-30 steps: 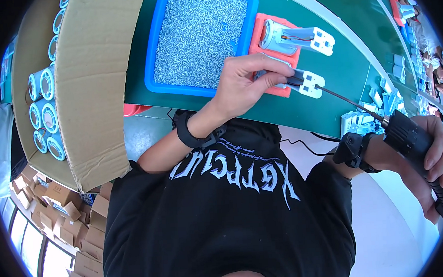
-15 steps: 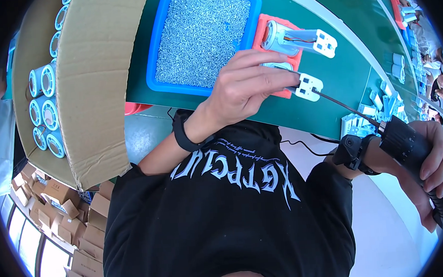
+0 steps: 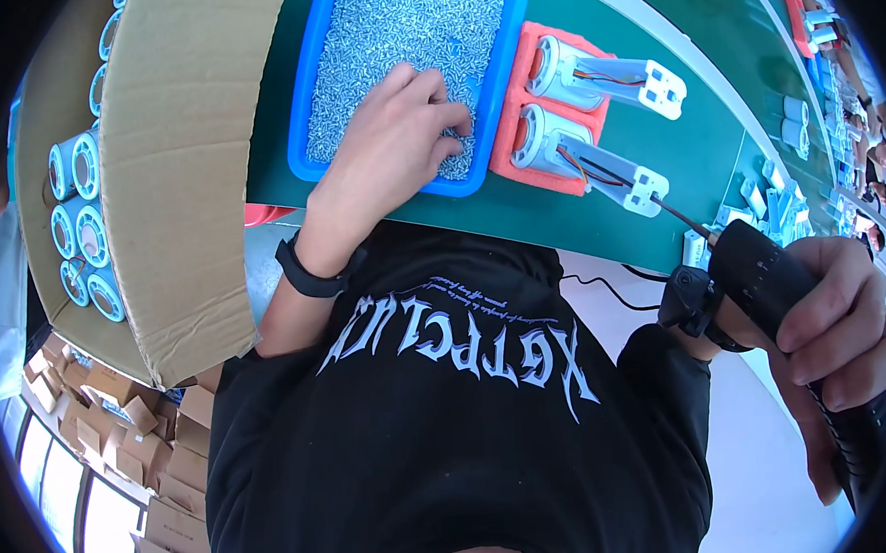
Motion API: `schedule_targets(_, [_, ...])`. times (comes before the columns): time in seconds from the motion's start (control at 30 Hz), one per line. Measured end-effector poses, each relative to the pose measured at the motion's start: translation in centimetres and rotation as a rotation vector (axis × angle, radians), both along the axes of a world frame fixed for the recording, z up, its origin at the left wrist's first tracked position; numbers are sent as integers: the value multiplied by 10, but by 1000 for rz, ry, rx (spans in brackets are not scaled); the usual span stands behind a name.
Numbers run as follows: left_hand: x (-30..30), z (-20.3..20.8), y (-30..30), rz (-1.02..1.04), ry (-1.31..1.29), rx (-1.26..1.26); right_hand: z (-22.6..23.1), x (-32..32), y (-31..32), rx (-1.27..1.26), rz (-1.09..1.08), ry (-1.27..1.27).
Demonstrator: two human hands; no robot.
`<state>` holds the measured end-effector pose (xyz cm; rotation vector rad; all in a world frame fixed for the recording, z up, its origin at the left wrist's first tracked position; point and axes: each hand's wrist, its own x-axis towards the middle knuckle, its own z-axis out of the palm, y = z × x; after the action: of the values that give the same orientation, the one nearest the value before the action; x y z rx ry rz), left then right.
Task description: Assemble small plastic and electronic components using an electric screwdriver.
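Note:
My left hand (image 3: 393,144) is over a blue tray (image 3: 301,144) filled with small silvery screws (image 3: 380,39). Its fingers are curled, thumb close to the index finger, tips down at the screws; whatever is between them is too small to make out. My right hand (image 3: 846,315) grips a black electric screwdriver (image 3: 758,270). The long bit points left and meets the white end plate of the nearer light-blue housing (image 3: 558,130). That housing, with wires in its open arm, lies in a red foam holder (image 3: 521,175) beside a matching housing (image 3: 570,73).
An open cardboard box (image 3: 192,169) at the left holds several round light-blue housings (image 3: 87,165). More light-blue and white parts (image 3: 780,209) are heaped at the right on the green table (image 3: 460,214). Other people sit farther right. Cartons (image 3: 120,424) lie on the floor lower left.
My left hand has left the nearer housing and moved left to the screw tray. My right hand has shifted slightly left with the screwdriver, its bit still at the end plate.

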<state>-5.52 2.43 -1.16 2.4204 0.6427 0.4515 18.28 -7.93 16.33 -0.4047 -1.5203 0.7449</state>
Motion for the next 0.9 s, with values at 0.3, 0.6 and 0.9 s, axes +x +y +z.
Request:
schedule_targets(0.3, [1, 1, 7, 112, -188, -113, -7, -2, 0, -91, 53, -159])
schedule_targets(0.6, [17, 20, -11, 93, -385, -357, -10, 0, 8, -47, 122, -182])
schedule_targets(0.9, [50, -3, -47, 194, -780, -1015, -5, 11, 10, -129, 150, -280])
